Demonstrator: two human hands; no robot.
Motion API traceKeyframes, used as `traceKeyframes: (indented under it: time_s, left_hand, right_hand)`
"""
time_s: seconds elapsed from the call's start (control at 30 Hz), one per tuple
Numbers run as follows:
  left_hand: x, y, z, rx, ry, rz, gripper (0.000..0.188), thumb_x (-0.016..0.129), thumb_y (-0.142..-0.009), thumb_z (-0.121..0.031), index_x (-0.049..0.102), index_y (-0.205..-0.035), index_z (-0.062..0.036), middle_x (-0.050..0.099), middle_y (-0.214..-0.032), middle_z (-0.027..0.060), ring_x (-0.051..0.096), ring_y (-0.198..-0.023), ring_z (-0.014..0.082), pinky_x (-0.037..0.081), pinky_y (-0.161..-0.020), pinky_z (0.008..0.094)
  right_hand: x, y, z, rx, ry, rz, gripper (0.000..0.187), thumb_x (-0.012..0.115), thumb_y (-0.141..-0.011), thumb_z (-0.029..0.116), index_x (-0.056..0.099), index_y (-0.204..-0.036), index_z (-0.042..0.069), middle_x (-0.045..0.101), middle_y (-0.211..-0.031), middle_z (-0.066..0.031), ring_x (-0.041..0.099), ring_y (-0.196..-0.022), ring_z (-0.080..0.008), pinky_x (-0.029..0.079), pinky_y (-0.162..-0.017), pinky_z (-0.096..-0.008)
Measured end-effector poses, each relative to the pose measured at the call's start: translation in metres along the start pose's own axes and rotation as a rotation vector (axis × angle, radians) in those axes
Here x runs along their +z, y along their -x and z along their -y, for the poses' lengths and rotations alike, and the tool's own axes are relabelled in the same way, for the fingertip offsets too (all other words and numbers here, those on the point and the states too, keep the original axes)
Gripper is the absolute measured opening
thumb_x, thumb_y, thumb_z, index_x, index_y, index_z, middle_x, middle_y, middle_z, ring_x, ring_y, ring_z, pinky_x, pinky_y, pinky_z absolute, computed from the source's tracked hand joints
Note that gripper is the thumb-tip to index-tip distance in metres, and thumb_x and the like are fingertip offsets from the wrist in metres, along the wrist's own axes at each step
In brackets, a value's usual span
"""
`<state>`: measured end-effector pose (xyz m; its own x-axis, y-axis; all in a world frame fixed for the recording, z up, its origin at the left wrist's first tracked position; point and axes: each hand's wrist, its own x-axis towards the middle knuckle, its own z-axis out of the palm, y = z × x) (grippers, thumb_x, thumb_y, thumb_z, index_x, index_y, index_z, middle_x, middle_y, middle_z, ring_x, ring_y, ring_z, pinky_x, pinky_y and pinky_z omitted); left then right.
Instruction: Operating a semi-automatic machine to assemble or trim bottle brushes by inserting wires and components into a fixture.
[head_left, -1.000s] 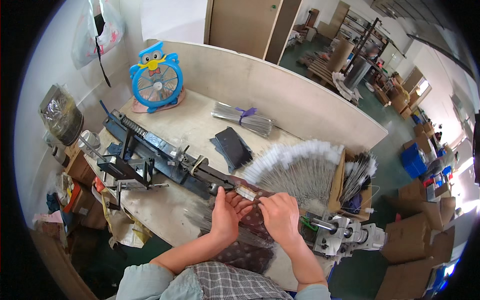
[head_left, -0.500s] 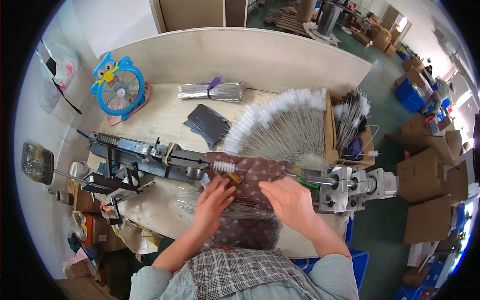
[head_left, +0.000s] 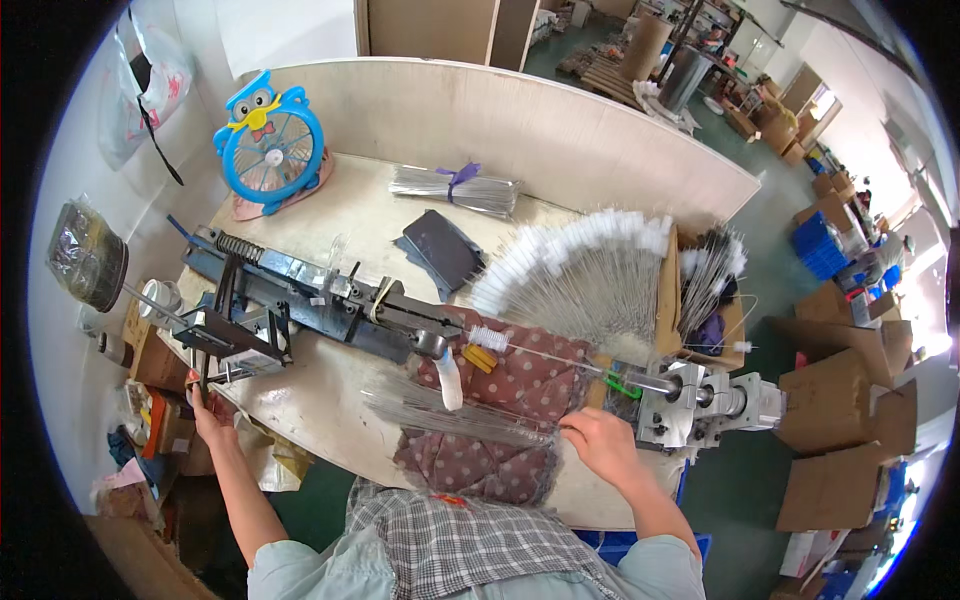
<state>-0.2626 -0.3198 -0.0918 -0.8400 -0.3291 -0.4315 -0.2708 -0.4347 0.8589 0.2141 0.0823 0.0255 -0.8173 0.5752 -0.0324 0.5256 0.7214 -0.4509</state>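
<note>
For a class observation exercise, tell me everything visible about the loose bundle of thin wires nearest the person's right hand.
The wires are many, slender and silvery grey, metallic by their look, with no tie visible. They lie roughly side by side, spread at the left and narrowing rightward, slanting slightly toward the person. Most of their length crosses the spotted brown cloth; their left ends reach over the pale tabletop. The right hand has its fingertips at their right end; whether it pinches one is unclear.

Silvery wires (head_left: 455, 417), white bristles (head_left: 488, 338), brown cloth (head_left: 532, 385) with pale dots
</note>
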Motion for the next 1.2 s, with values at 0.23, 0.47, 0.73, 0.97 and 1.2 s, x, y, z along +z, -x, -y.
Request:
traceKeyframes:
  time_s: [0.23,0.47,0.73,0.97,1.2]
  left_hand:
    - [0.04,0.107,0.064,-0.076,0.112,0.194,0.035,0.063,-0.086,-0.04,0.057,-0.099,-0.0084,0.061,-0.089,0.0046,0.058,-0.076,0.0154,0.047,-0.069,0.0258]
    - [0.107,0.276,0.093,-0.614,-0.146,0.893,0.03,0.055,-0.089,-0.023,0.053,-0.113,-0.0042,0.062,-0.104,0.0091,0.059,-0.1,0.0241,0.048,-0.089,0.0372]
    - [0.164,0.399,0.086,-0.976,-0.381,1.012,0.015,0.056,-0.089,-0.022,0.05,-0.091,-0.0082,0.053,-0.077,0.0032,0.054,-0.07,0.0151,0.048,-0.061,0.0336]
    - [0.148,0.346,0.029,-0.972,-0.005,1.094,0.041,0.044,-0.093,-0.043,0.059,-0.091,-0.0044,0.052,-0.062,0.0045,0.043,-0.048,0.0139,0.041,-0.053,0.031]
    - [0.162,0.379,0.061,-0.553,-0.553,1.793,0.022,0.052,-0.092,-0.022,0.059,-0.094,-0.001,0.062,-0.078,0.011,0.057,-0.06,0.0183,0.048,-0.057,0.032]
  right_hand:
    - [0.001,0.003,-0.004,0.026,0.004,0.017,0.014,0.066,-0.08,0.019,0.068,-0.091,0.011,0.061,-0.081,-0.0069,0.062,-0.078,-0.0279,0.051,-0.066,-0.0381]
    - [0.008,0.001,-0.003,-0.019,0.049,0.015,0.017,0.06,-0.081,0.01,0.067,-0.096,0.011,0.059,-0.086,-0.0066,0.063,-0.077,-0.0285,0.052,-0.066,-0.0387]
    - [0.016,-0.005,0.004,-0.017,0.072,-0.07,0.022,0.059,-0.079,0.006,0.061,-0.101,0.008,0.058,-0.088,-0.009,0.063,-0.074,-0.0301,0.054,-0.064,-0.0387]
    - [-0.029,-0.002,0.008,-0.045,0.333,-0.07,0.022,0.057,-0.072,0.002,0.055,-0.093,0.007,0.051,-0.083,-0.009,0.061,-0.079,-0.0279,0.051,-0.061,-0.0379]
    - [-0.12,-0.009,0.004,0.057,0.151,-0.698,0.016,0.06,-0.078,-0.005,0.064,-0.093,-0.001,0.064,-0.085,-0.0137,0.061,-0.072,-0.029,0.049,-0.063,-0.036]
